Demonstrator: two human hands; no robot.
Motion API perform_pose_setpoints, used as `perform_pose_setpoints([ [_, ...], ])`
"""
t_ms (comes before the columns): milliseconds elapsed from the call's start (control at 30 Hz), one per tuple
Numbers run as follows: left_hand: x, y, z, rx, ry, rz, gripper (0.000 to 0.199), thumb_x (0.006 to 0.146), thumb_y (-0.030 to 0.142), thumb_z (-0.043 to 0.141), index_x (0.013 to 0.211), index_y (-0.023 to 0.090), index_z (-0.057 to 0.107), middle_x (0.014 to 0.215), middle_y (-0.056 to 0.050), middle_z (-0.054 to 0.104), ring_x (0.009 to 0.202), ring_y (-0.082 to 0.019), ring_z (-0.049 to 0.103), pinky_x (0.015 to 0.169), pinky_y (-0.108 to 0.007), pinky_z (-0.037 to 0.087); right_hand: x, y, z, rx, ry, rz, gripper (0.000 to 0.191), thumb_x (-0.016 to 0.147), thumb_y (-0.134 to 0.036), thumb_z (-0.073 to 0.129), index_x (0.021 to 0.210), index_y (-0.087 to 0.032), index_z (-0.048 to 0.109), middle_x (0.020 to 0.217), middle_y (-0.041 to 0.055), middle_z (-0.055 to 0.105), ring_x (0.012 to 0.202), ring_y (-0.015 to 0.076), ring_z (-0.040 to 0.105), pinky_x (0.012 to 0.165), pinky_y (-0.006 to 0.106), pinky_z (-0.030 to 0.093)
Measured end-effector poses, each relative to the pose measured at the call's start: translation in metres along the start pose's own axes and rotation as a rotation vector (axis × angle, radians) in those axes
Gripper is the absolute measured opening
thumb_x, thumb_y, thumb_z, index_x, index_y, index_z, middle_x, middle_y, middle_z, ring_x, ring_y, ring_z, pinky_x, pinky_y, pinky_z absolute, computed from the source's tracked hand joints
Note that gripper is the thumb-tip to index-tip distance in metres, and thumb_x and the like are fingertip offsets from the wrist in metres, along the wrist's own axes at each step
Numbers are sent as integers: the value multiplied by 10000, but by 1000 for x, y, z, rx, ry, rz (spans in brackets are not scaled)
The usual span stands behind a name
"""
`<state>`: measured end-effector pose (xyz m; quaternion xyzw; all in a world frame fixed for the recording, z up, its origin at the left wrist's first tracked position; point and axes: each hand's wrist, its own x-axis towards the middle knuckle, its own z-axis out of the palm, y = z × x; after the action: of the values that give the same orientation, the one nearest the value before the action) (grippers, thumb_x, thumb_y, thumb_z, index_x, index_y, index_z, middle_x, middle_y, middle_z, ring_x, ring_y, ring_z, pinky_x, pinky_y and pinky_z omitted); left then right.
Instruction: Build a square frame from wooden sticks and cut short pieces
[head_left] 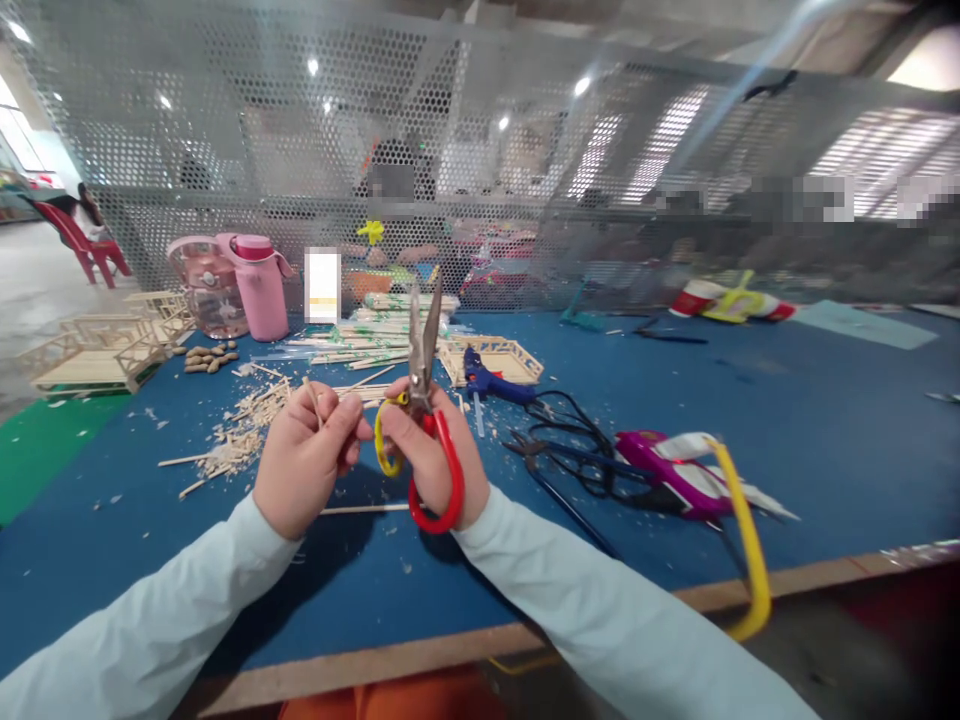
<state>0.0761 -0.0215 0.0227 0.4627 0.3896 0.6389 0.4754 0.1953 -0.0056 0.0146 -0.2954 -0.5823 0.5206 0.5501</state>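
Note:
My left hand [302, 462] is closed, pinching a short thin wooden stick [313, 400] that pokes up between its fingers. In my right hand [431, 465] is a pair of scissors [421, 360], with one red and one yellow handle loop. Their blades point upward and stand slightly apart, clear of the stick. On the table below the hands lies a longer wooden stick [364, 510]. Beside my left hand spreads a heap of cut wooden bits [247, 420]. Behind my right hand is a blue glue gun [499, 385].
Diagonal pliers [559, 490], black cable and a purple-and-white tool [675, 475] lie to the right on the blue table [825, 420]. Farther back are bundled sticks [375, 335], a stick-built tray [491, 355], peanuts [210, 357], a pink bottle [261, 290] and small wooden models [101, 350].

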Motion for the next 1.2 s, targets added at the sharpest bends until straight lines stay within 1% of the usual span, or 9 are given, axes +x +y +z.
perform_pose_setpoints([
  [200, -6, -7, 3, 148, -60, 72, 335, 752, 336, 606, 641, 213, 315, 514, 63, 530, 402, -65, 447, 373, -173, 329, 3, -8, -5, 84, -20, -6, 251, 708, -289, 613, 894, -213, 464, 622, -62, 471, 532, 93, 508, 524, 236, 414],
  [400, -4, -9, -6, 423, -100, 277, 296, 772, 253, 587, 618, 202, 340, 618, 34, 534, 594, -94, 518, 579, -222, 423, 6, -12, -13, -69, -58, -85, 229, 695, -224, 607, 889, -192, 490, 633, -53, 491, 524, 74, 457, 514, 221, 382],
  [533, -4, -8, -5, 352, -178, 195, 341, 739, 263, 626, 602, 206, 319, 571, 40, 558, 536, -100, 552, 519, -220, 421, 8, -11, -15, -48, -73, -88, 260, 702, -245, 605, 917, -200, 466, 614, -58, 480, 508, 77, 450, 497, 222, 380],
  [667, -2, -6, -1, 117, -118, 69, 384, 689, 316, 675, 612, 204, 316, 552, 53, 579, 498, -92, 562, 490, -210, 426, 7, -11, -12, -7, -75, -108, 276, 701, -245, 595, 933, -212, 449, 635, -59, 474, 510, 77, 446, 507, 230, 386],
  [767, 3, -7, -2, 43, -62, 28, 392, 662, 328, 701, 624, 198, 333, 585, 44, 604, 537, -96, 587, 489, -197, 415, 13, -12, -18, -84, 29, -133, 264, 695, -240, 590, 921, -215, 455, 643, -57, 469, 505, 79, 439, 501, 232, 375],
  [900, 7, -9, -6, 3, -54, 59, 351, 685, 284, 694, 633, 192, 359, 600, 53, 578, 736, -114, 631, 573, -183, 411, 33, -8, -40, -293, 304, -190, 262, 683, -203, 575, 917, -210, 459, 699, -35, 487, 589, 106, 467, 566, 251, 389],
  [967, 8, -9, -7, 10, -44, 85, 338, 691, 268, 691, 635, 194, 366, 593, 55, 563, 800, -130, 634, 611, -192, 413, 39, -4, -47, -351, 325, -183, 343, 635, -144, 587, 942, -209, 447, 784, -18, 491, 661, 112, 477, 620, 255, 397],
  [1067, 8, -6, -8, 59, -7, 137, 325, 708, 270, 674, 639, 202, 364, 627, 41, 596, 751, -131, 631, 619, -214, 420, 31, -3, -39, -324, 133, -114, 332, 669, -181, 603, 957, -210, 440, 778, -26, 467, 633, 99, 452, 609, 247, 390],
  [1200, 8, 3, -7, 108, 46, 260, 322, 706, 255, 670, 630, 206, 361, 611, 44, 598, 685, -116, 616, 626, -216, 428, 3, -9, -13, -173, -175, -6, 289, 800, -449, 520, 928, -204, 436, 666, -44, 429, 566, 95, 420, 544, 241, 360],
])
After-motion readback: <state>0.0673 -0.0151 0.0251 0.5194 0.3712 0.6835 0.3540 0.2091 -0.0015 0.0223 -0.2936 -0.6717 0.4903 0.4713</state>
